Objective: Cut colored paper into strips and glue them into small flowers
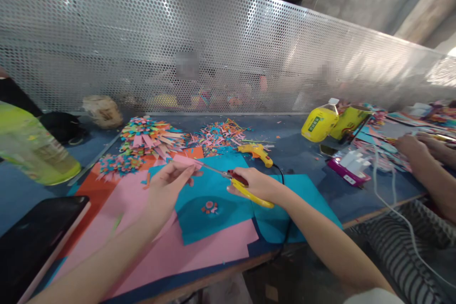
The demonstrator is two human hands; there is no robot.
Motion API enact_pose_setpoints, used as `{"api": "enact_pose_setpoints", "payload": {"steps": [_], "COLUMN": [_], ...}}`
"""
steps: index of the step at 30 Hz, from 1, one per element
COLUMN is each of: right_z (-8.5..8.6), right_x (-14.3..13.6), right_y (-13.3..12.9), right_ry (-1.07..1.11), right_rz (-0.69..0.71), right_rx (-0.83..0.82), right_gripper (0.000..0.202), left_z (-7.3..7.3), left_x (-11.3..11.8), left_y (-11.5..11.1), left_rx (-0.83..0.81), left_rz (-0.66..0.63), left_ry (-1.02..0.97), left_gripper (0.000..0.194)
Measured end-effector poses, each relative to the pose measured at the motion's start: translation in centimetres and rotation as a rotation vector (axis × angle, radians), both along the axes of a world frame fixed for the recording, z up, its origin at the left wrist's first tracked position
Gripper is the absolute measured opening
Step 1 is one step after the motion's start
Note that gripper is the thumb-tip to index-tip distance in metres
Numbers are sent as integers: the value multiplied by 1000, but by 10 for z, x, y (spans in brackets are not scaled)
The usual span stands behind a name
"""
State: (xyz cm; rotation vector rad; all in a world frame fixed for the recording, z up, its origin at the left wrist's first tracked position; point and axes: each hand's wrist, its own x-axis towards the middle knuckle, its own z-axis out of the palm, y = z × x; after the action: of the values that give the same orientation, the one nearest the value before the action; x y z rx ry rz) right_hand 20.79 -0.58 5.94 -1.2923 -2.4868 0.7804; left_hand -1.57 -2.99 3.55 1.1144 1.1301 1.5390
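My left hand (173, 180) pinches a small strip of pink paper (185, 159) between thumb and fingers. In my right hand (258, 185) is a pair of scissors (251, 194) with yellow and dark red handles, its blades pointing left at the strip's edge. Whether the blades touch the paper I cannot tell. Beneath both hands lies a blue paper sheet (228, 228), bearing a small round pink piece (209, 205) with little scraps around it. Under that are pink sheets (213, 244). A yellow glue gun (258, 152) lies just beyond the scissors.
Piles of cut paper strips (153, 137) and scraps (221, 133) lie before a perforated metal screen (228, 57). A green bottle (35, 147) and black phone (39, 242) stand left; a yellow bottle (319, 122) and purple box (347, 171) right. A co-worker's hands (413, 149) are far right.
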Motion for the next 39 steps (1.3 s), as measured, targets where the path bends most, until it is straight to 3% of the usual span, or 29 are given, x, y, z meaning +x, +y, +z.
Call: {"api": "enact_pose_setpoints", "payload": {"steps": [31,39], "right_z": [-6,0], "right_x": [1,-3], "right_y": [3,0], "right_ry": [2,-37], "right_rz": [16,12], "right_rx": [57,54], "right_gripper": [42,49], "left_z": [0,6], "left_x": [3,5], "left_y": [-1,-5], "left_rx": [-3,-8], "left_rz": [6,1], "left_ry": [64,74], "left_gripper": [19,18]}}
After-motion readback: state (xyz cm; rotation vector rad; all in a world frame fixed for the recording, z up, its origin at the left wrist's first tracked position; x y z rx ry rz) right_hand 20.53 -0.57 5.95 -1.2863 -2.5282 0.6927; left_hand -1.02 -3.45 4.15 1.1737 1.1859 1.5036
